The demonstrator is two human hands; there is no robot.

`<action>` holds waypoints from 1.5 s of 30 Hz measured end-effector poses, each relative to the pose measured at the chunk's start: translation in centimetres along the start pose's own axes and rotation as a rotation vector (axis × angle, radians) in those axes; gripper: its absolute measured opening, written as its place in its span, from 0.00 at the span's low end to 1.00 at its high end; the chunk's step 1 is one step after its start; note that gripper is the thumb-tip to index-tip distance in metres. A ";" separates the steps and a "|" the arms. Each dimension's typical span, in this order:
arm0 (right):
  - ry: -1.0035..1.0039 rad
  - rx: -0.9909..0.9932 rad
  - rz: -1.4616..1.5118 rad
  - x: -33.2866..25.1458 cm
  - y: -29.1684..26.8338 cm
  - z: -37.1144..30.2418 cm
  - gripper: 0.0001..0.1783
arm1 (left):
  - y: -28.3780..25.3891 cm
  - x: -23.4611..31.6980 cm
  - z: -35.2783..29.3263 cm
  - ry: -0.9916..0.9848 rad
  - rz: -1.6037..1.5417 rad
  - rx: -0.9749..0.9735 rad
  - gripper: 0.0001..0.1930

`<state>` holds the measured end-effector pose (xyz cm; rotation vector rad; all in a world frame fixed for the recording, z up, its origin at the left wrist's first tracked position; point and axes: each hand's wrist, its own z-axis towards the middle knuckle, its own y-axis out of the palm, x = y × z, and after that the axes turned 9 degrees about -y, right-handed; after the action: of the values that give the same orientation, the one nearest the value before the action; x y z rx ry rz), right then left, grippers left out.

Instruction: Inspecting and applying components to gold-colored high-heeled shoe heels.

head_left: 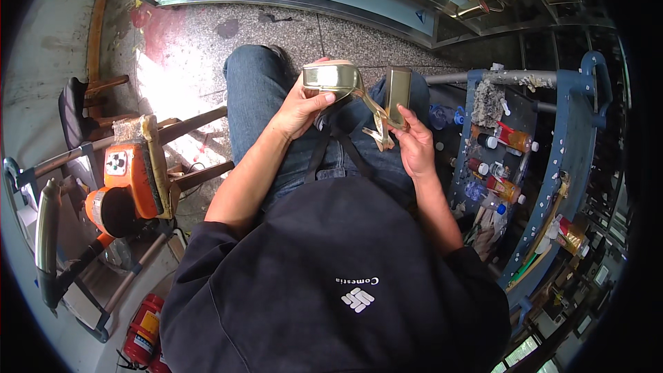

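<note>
I sit with my knees in blue jeans. My left hand [302, 109] grips a gold high-heeled shoe [330, 76] by its sole, held above my lap. Gold straps [376, 121] hang from the shoe between my hands. My right hand [416, 141] holds a flat gold rectangular piece [398, 90] upright, pinched at its lower end, right next to the dangling straps.
A blue cart [577, 138] at my right carries bottles, tubes and tools. On my left stand an orange machine [128, 179] and wooden chair frames [186, 124]. A red extinguisher [143, 338] lies at lower left. Speckled stone floor [359, 34] stretches ahead to metal railings.
</note>
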<state>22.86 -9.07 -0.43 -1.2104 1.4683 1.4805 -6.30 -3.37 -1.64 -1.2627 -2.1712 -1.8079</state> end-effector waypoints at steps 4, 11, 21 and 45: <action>-0.018 0.039 0.000 0.6 0.0 0.2 0.30 | 0.9 0.5 -0.3 0.005 0.004 -0.007 0.47; -0.023 0.058 0.063 0.2 0.7 0.7 0.25 | 0.4 0.2 -0.3 0.029 0.072 -0.029 0.49; -0.006 -0.025 0.026 -0.6 1.8 1.7 0.17 | 0.2 1.1 -0.9 0.072 0.118 -0.032 0.46; 0.119 -0.466 -0.102 -1.7 15.7 -0.9 0.24 | -9.2 22.9 -20.0 0.625 -0.556 0.026 0.38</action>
<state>8.71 -11.29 6.22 -1.6462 1.1449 1.7626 -35.95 -7.54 9.07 -0.0172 -2.2451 -1.9566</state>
